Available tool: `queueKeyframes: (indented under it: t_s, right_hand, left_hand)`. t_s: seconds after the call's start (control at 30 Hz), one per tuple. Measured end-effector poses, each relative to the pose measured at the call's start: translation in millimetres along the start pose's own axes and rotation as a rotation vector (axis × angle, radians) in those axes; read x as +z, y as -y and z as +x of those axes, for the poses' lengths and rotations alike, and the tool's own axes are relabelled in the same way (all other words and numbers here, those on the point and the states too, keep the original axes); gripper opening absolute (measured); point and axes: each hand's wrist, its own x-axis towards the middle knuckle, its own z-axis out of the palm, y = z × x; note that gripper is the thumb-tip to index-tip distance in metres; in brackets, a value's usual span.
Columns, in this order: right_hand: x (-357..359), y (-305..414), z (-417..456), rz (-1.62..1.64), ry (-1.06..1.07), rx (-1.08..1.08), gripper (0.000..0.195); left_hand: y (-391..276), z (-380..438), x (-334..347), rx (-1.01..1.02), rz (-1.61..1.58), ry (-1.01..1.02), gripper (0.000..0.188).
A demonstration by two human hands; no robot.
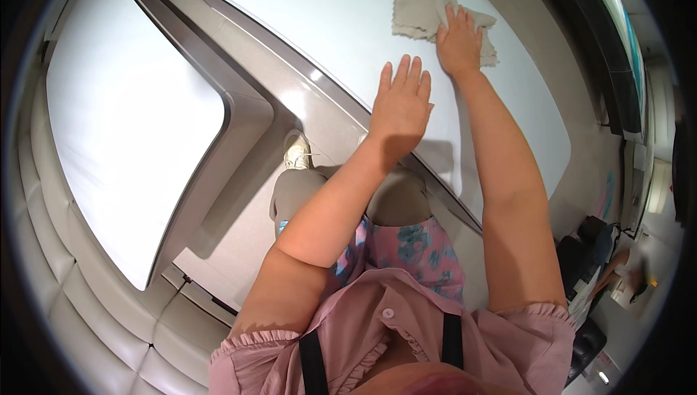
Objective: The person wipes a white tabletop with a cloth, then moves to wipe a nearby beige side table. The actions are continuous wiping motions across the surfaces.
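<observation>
A beige cloth with scalloped edges (pixel 419 11) lies partly folded on a glossy white tabletop (pixel 326 8). My right hand (pixel 460 41) rests flat on the cloth's right part, fingers slightly spread, palm hidden. To the left of it and nearer my body is my left hand (pixel 403 98), with nothing visible in it. Its fingers are extended and a little apart over the table's near edge; whether it touches the surface cannot be told.
A second white table (pixel 136 122) stands at the left, beside a tufted beige leather seat (pixel 103 324). Tiled floor (pixel 239 242) runs between the tables. Another person (pixel 626 272) and dark chairs appear at the far right.
</observation>
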Motion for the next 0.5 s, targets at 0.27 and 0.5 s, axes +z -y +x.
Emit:
queueKeyframes:
  t_s: [0.27, 0.5]
  right_hand:
    - [29.1, -47.9, 61.6, -0.055, -0.019, 0.048, 0.055]
    - [22.5, -106.4, 31.0, -0.077, 0.011, 0.149, 0.056]
  left_hand:
    - [-11.2, 0.9, 4.6, -0.012, -0.075, 0.038, 0.055]
    - [-3.9, -1.8, 4.0, -0.036, -0.031, 0.067, 0.054]
